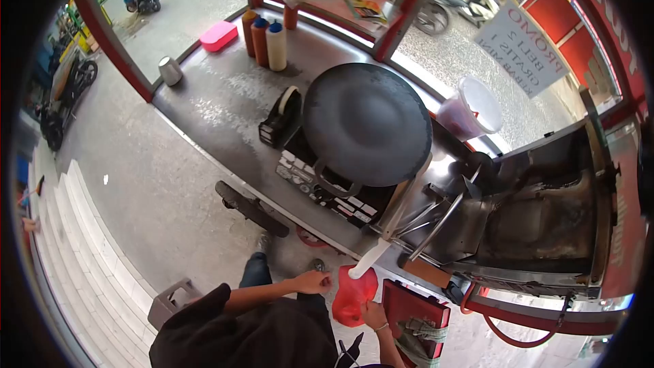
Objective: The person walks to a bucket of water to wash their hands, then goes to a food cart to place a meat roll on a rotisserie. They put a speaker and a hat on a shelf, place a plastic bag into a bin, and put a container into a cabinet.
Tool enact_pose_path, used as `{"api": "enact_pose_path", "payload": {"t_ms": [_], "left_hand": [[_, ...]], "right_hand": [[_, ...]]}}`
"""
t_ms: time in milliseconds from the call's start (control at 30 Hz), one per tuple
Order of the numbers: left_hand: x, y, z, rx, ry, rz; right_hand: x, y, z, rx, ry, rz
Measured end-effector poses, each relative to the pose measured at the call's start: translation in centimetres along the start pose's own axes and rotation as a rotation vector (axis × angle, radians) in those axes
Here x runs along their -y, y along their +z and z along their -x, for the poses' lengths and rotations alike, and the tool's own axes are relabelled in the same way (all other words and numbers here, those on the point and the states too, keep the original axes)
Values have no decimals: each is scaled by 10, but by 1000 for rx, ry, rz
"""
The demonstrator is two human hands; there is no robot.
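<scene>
My right hand is closed on the lower right edge of a red plastic bag, which hangs in front of the cart's edge. My left hand is just left of the bag, its fingers curled together; whether anything is between them is too small to tell. Above the bag, the white handle end of a long tool sticks out over the counter edge and touches or overlaps the bag's top. A dark red box with greenish cloth stands right of my right hand.
On the metal counter a large black pan covers a stove. Behind stand sauce bottles, a pink box and a metal cup. A white bucket and a griddle are right. A stool stands left.
</scene>
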State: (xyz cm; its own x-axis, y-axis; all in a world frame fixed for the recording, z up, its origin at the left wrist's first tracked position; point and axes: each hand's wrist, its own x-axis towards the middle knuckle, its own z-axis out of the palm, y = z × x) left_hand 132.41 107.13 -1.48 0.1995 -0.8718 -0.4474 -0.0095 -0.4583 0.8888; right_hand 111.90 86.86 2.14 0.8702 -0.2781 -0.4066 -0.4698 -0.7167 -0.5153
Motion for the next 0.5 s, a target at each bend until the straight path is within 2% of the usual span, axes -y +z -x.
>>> {"api": "enact_pose_path", "payload": {"t_ms": [33,100,233,300,333,400,500], "left_hand": [[-21,-11,8,-3,11,7],[-62,-34,35,58,420,-243],[-88,-92,87,191,597,-303],[-87,-122,113,35,789,-464],[-89,-149,126,43,800,-470],[-101,-179,160,-137,887,-525],[-128,-238,202,-175,818,-533]], "right_hand": [[20,-7,5,47,-31,-4],[68,-18,18,78,-58,58],[179,-48,16,150,-111,121],[222,-57,7,191,-96,196],[254,-65,-1,202,-145,219],[313,-85,-4,245,-201,275],[384,-112,-40,260,-305,322]]}}
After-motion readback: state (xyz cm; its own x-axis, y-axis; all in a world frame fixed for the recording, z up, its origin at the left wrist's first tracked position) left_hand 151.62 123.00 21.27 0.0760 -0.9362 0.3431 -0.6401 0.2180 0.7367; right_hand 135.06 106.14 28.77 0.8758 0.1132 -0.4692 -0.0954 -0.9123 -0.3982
